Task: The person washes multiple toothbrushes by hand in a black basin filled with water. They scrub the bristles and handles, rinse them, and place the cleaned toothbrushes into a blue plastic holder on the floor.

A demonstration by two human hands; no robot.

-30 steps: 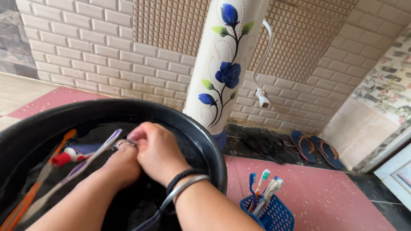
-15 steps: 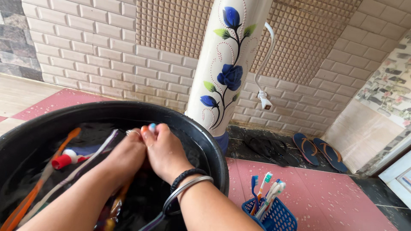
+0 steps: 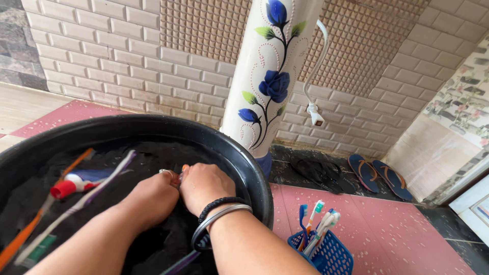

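At the far left, inside the black tub (image 3: 244, 168), an orange toothbrush (image 3: 35, 219) lies slantwise along the wet dark interior. Just beside it lies a pale purple-and-white toothbrush (image 3: 76, 206), also slanted, its head towards the tub's far wall. A toothpaste tube (image 3: 76, 182) with a red cap rests between and partly under these two handles.

The left hand (image 3: 153, 196) is lowered into the middle of the tub, fingers curled shut; what it grips is hidden by the knuckles, though a ring shows on one finger. The right hand (image 3: 204, 186) presses directly against it, likewise closed, with a small orange item just visible between the two hands; its kind cannot be told. A black band and a metal bangle (image 3: 219, 219) sit on the right wrist. Another purple handle (image 3: 178, 262) shows below the wrists.

Behind the tub's right rim stands a white pedestal (image 3: 270, 76) painted with blue flowers, with a white hose (image 3: 313, 91) hanging alongside. On the pink floor (image 3: 397, 234), near the tub, stands a blue basket (image 3: 321, 254) holding several toothbrushes upright. Farther right, by the wall, lie dark sandals (image 3: 316, 175) and blue sandals (image 3: 377, 175).
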